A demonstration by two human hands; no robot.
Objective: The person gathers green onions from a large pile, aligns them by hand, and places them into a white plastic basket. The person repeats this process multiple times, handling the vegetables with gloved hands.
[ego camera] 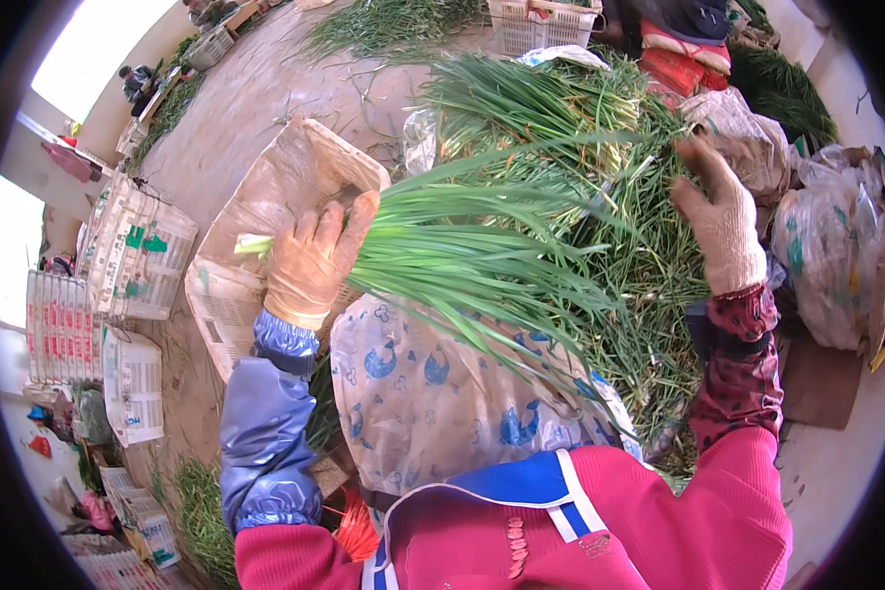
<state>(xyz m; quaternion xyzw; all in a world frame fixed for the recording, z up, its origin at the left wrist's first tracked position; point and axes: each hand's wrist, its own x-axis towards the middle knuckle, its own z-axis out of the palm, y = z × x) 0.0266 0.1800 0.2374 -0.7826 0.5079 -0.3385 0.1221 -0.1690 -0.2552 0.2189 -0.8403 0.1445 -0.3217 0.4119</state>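
Note:
My left hand (321, 258), in a tan glove, is closed around the pale stem end of a bunch of long green leafy stalks (442, 251), like garlic chives. The leaves fan out to the right over my apron (428, 398), which has a blue whale print. Off to the right, my right hand (715, 206), in a knitted glove, is raised with thumb and fingers apart and nothing in it. Beneath and between the hands lies a large heap of loose green stalks (649, 295), with sorted-looking bundles (531, 103) on its far side.
A plastic crate (221, 295) with a dirty liner stands under and beyond my left hand. White crates (140, 251) are stacked at left; another crate (542, 29) is at the top. Stuffed plastic bags (826, 251) lie at right. A person (140, 85) sits far off at upper left.

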